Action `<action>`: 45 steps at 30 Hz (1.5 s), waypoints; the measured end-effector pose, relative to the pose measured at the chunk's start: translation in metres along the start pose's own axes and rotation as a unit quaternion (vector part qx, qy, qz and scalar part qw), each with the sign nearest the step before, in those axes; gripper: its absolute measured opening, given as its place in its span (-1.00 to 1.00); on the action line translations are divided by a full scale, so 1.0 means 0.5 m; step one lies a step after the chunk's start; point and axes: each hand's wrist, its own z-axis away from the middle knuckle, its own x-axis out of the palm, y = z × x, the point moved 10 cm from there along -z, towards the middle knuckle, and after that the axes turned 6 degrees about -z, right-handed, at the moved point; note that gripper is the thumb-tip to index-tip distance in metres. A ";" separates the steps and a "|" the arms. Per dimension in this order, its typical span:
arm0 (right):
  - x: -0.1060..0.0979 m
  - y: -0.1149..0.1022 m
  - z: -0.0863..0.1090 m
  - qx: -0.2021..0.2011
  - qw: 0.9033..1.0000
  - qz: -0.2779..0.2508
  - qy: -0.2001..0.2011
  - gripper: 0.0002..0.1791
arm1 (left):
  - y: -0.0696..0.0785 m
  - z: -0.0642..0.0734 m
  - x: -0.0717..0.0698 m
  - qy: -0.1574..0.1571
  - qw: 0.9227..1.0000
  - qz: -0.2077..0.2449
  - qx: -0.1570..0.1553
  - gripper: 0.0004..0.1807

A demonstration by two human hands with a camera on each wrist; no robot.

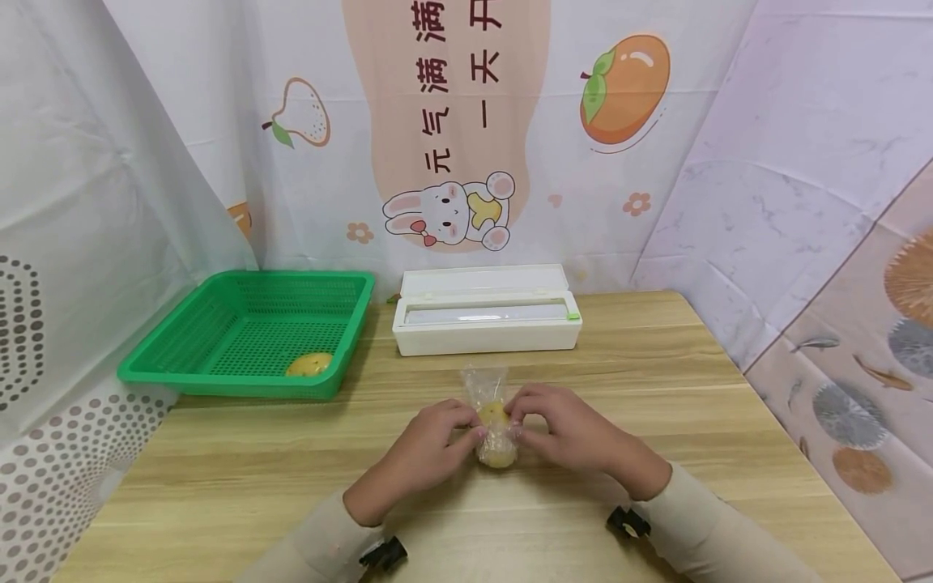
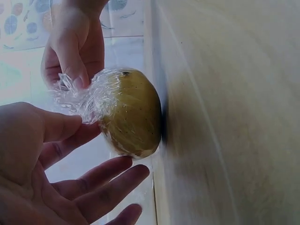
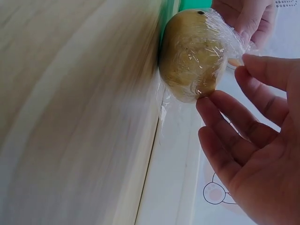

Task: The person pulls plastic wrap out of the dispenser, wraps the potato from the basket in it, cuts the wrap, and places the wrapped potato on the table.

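A yellow-brown potato sits on the wooden table, covered in clear cling film. The left hand is at its left side, pinching gathered film between thumb and index finger, while its other fingers spread beside the potato. From the other side the right hand pinches film with thumb and forefinger. In the right wrist view, that hand's other fingertips are right at the potato's side. Crumpled film bunches on top between both hands, and a loose flap stretches away toward the back of the table.
A white cling film box with its lid raised stands at the back, a roll inside. To the left is a green basket holding another potato. Printed curtains hang behind and beside the table.
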 end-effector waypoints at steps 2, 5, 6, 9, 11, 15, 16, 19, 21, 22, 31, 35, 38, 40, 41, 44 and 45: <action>-0.002 0.000 -0.001 0.001 1.000 0.002 0.007 -0.87 | -0.002 0.000 -0.001 0.005 1.000 0.003 -0.006 -0.83; -0.003 0.001 -0.003 0.001 1.000 -0.002 0.018 -0.87 | -0.006 -0.001 -0.001 0.007 1.000 0.015 -0.015 -0.83; -0.003 0.002 -0.004 0.001 1.000 -0.005 0.022 -0.88 | -0.007 -0.001 -0.001 0.007 1.000 0.019 -0.017 -0.83; -0.002 0.011 -0.005 0.017 0.999 -0.017 0.033 -0.90 | -0.011 -0.001 0.001 0.010 0.999 0.032 -0.027 -0.84; -0.002 0.018 -0.006 0.035 0.998 -0.028 0.043 -0.89 | -0.014 -0.001 0.002 0.011 0.999 0.038 -0.033 -0.85; -0.005 0.031 -0.006 0.066 0.995 -0.043 0.063 -0.74 | -0.020 -0.003 0.007 0.010 0.998 0.044 -0.045 -0.89; -0.006 0.032 -0.006 0.068 0.994 -0.045 0.067 -0.70 | -0.022 -0.003 0.008 0.009 0.998 0.044 -0.047 -0.90; -0.006 0.031 -0.007 0.059 0.994 -0.059 0.074 -0.66 | -0.025 -0.002 0.009 0.008 0.998 0.045 -0.053 -0.92; -0.006 0.029 -0.008 0.051 0.994 -0.068 0.075 -0.67 | -0.025 -0.002 0.007 0.010 0.998 0.043 -0.054 -0.89; -0.007 0.028 -0.007 0.047 0.994 -0.070 0.076 -0.67 | -0.024 -0.001 0.006 0.011 0.998 0.041 -0.054 -0.87; -0.006 0.031 -0.003 0.051 0.991 -0.116 0.051 -0.68 | 0.012 0.008 -0.033 0.065 0.992 -0.106 -0.007 -0.70; -0.002 0.030 -0.002 0.063 0.989 -0.127 0.034 -0.69 | 0.077 0.017 -0.056 0.133 0.967 -0.169 0.135 -0.66; 0.001 0.028 -0.003 0.066 0.991 -0.112 0.029 -0.65 | 0.107 0.027 -0.057 0.155 0.946 -0.194 0.210 -0.73; 0.002 0.027 -0.005 0.064 0.992 -0.101 0.030 -0.63 | 0.107 0.028 -0.053 0.151 0.941 -0.210 0.217 -0.78; 0.001 0.027 -0.007 0.063 0.993 -0.096 0.032 -0.64 | 0.104 0.026 -0.049 0.145 0.942 -0.217 0.213 -0.80; 0.002 0.028 -0.013 0.066 0.994 -0.081 0.038 -0.66 | 0.089 0.021 -0.036 0.116 0.948 -0.228 0.188 -0.83; 0.003 0.029 -0.015 0.070 0.994 -0.078 0.040 -0.67 | 0.084 0.020 -0.032 0.106 0.951 -0.229 0.178 -0.82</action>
